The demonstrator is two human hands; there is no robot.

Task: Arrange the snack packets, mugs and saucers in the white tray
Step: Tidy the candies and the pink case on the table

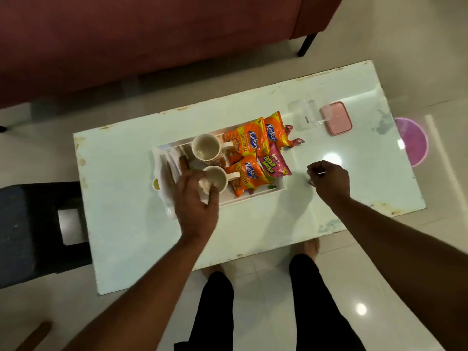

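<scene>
Left hand [196, 198] grips the rim of the nearer mug [217, 179] inside the white tray [253, 197] at mid-table; right hand [329, 182], fingers curled, hovers beside the tray's right edge. 2 mugs stand left, snack packets [253, 148] right.

— What is on the table [121, 224]?
— A white tray [279, 190]. Two mugs [206, 147] stand in it, and snack packets [249, 141] lie beside them. Most are orange, one is pink.
— Where are the hands?
— The left hand [196, 201] is on the near mug [220, 178], fingers on its rim. The right hand [329, 181] is curled over the table, right of the tray, pinching something thin. I cannot tell what.
— Anything else?
— A pink lid [336, 117] and a clear box [304, 115] sit far back.
</scene>
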